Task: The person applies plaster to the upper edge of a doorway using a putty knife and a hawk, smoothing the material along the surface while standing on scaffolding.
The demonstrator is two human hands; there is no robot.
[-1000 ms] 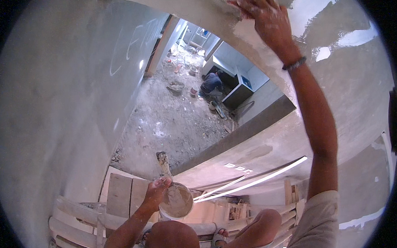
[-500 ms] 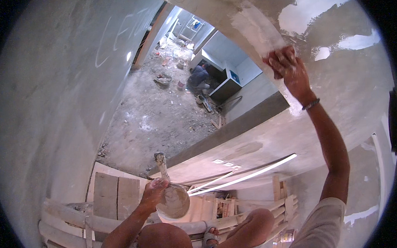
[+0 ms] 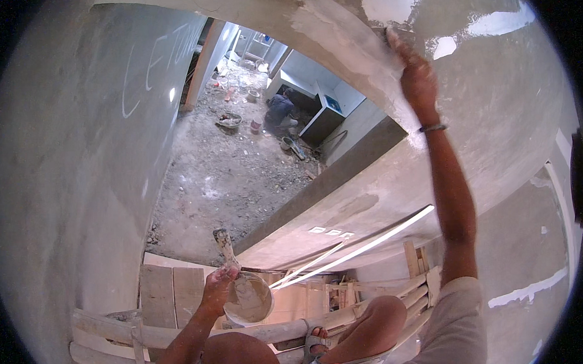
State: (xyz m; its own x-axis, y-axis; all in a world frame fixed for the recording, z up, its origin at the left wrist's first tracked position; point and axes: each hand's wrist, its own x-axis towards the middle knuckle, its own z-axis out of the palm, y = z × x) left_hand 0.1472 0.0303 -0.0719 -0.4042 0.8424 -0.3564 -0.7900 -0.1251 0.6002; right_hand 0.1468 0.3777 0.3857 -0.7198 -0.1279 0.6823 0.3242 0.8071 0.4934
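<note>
My left hand [image 3: 219, 288] is closed at the rim of a small round bucket [image 3: 265, 298] of grey-beige plaster. A plaster-caked tool with a dark end [image 3: 224, 243] sticks up from the same hand; its kind is unclear. My right hand [image 3: 418, 81] is raised to the grey wall above the opening, fingers bent together. A dark edge shows by its fingertips, but what it holds is too small to make out. Beside these fingers runs a pale, freshly smeared strip of plaster [image 3: 337, 29]. Glossy white patches [image 3: 394, 2] lie farther up the wall.
Bamboo rails [image 3: 162, 334] and boards [image 3: 157, 286] lie around my legs. Below, a person [image 3: 279, 110] crouches on the rubble-strewn floor near basins and a dark cabinet [image 3: 321, 124]. A long white strip [image 3: 371, 243] leans along the wall at right. A ledge [image 3: 342, 170] borders the opening.
My right hand has moved up the wall along the smeared strip, its fingers now pointing upward. My left hand still holds the bucket, shifted slightly left in view. The whole view has turned a little.
</note>
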